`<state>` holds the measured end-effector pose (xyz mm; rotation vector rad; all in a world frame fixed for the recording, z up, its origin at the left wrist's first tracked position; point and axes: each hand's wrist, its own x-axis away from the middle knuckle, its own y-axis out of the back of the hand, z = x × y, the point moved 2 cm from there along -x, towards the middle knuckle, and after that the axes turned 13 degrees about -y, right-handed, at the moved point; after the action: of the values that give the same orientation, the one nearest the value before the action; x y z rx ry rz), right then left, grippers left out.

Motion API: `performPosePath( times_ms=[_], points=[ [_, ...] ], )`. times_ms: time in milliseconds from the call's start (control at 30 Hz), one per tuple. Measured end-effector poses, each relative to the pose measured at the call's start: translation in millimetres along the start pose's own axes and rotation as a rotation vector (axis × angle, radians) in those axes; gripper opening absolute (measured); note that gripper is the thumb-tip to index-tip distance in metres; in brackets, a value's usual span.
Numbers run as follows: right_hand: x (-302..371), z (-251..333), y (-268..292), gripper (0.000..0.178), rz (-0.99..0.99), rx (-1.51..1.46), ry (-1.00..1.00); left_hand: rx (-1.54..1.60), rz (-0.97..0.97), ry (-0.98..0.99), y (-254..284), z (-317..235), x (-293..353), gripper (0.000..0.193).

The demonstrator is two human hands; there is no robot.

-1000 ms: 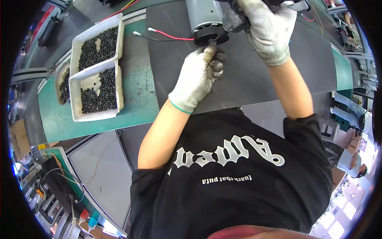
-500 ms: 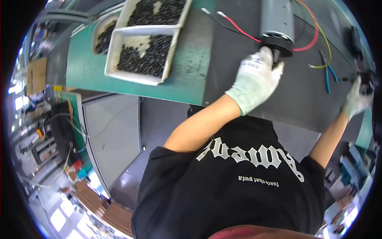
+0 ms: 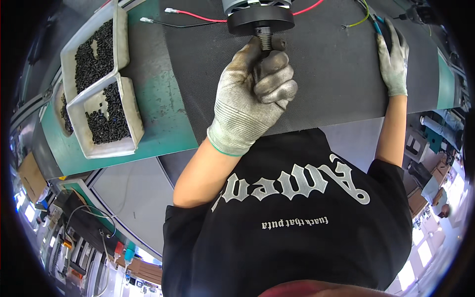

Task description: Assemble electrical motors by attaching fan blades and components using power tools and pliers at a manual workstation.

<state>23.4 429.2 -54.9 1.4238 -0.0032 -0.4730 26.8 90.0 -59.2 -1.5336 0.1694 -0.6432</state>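
Note:
A silver motor (image 3: 257, 4) with a black round end collar (image 3: 261, 20) lies at the top centre, its ridged metal shaft (image 3: 265, 38) pointing toward me. My left hand (image 3: 255, 91), in a dirty pale knit glove, is closed around the end of that shaft; the fingers hide its tip. A small dark rounded piece shows beside the shaft, too unclear to name. At the right, my gloved right hand (image 3: 394, 62) lies on the bench with its fingers stretched out, beside blue-handled pliers (image 3: 378, 25). The power screwdriver (image 3: 420, 15) lies just beyond it.
White bins (image 3: 131, 116) of small black parts stand on the green bench top (image 3: 163, 136) at left. Red and black leads (image 3: 190, 16) run from the motor's left; a yellow-green wire (image 3: 358, 22) lies at right. A dark mat (image 3: 326, 94) covers the bench middle.
My right hand has let go of the power screwdriver and come to the pliers. My left hand stays at the shaft. The view has shifted, placing the motor higher and further left.

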Motion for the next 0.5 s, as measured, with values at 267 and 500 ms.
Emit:
performPosePath(
  times_ms=[267, 500],
  points=[
    [1, 5, -3, 0.051, -0.031, -0.031, -0.02, 0.272, 0.154, 0.082, 5, 2, -4, 0.035],
    [-9, -26, -3, 0.048, 0.024, 0.172, 0.094, -0.778, -0.303, -0.257, -24, -6, 16, 0.023]
  ],
)
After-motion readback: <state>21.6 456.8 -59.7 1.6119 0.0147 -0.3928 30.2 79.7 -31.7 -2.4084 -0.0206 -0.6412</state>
